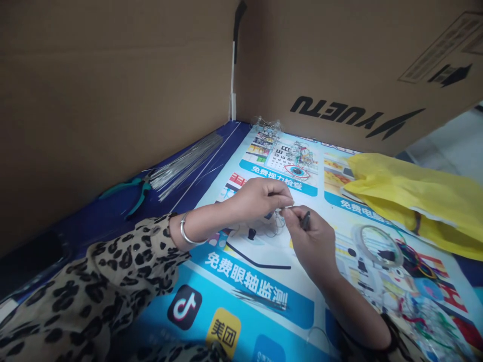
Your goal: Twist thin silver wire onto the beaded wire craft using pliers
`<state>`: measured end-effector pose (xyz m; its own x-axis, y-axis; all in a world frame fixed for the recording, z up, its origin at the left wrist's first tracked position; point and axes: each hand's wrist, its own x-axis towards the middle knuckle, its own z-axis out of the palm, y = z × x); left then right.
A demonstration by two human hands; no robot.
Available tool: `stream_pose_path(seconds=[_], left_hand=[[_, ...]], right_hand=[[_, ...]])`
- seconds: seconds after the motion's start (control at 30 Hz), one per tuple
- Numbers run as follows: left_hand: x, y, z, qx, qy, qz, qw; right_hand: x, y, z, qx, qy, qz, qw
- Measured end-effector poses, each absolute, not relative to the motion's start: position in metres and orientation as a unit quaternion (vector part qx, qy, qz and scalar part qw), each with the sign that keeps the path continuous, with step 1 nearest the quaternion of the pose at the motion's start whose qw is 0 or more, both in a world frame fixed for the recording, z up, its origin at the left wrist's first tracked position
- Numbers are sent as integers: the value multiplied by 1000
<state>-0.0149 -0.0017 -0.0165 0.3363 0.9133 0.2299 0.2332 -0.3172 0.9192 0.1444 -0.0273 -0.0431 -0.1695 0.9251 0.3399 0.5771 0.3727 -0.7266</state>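
My left hand [262, 197], with a silver bangle [184, 232] on its wrist, is closed in a pinch. Its fingertips almost meet those of my right hand [312, 241], which is closed too. A dark, slim tool [306, 220] pokes out of the right fist; most of it is hidden, so its kind does not show. Just below the fingertips hang loops of thin wire [279, 223], seemingly pinched by the left fingers. Under both hands lies a printed poster sheet [264, 259].
Straight metal wires [184, 166] lie back left beside teal-handled pliers [138, 193]. Wire pieces with coloured bits [300, 153] sit behind the hands. To the right are a yellow bag [415, 196], a clear roll [381, 246] and coloured cords [418, 261]. Cardboard walls [151, 75] stand behind.
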Motion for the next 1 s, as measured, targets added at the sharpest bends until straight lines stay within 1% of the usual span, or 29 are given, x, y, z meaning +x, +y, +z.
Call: stream_pose_path(seconds=[0.07,0.17,0.27,0.4,0.47,0.57,0.67,0.73,0.8,0.87,1.0], left_hand=[[-13,-3,-17,669,416,405,464],[-12,-3,-15,628,445,414,486],[-14,0,-14,584,456,438,509],[-15,3,-20,569,439,446,534],[-15,3,-24,571,436,446,534],[-15,4,-28,560,443,466,522],[-15,5,-29,548,454,499,494],[-15,5,-29,549,456,517,472],[-15,5,-29,557,453,531,450],[-15,4,-28,565,453,542,427],[-13,0,-26,567,444,556,415]], right_hand=[[147,-26,-40,-508,-730,266,373],[156,-17,-33,-503,-705,358,348],[169,-2,-30,-494,-653,428,383],[181,18,-48,-530,-558,473,428],[184,23,-61,-544,-553,443,450],[184,23,-74,-571,-599,326,457],[182,18,-78,-605,-644,244,399],[180,14,-77,-598,-678,225,364],[177,11,-73,-574,-704,234,347],[175,6,-67,-547,-693,310,352],[167,-9,-53,-449,-588,569,360]])
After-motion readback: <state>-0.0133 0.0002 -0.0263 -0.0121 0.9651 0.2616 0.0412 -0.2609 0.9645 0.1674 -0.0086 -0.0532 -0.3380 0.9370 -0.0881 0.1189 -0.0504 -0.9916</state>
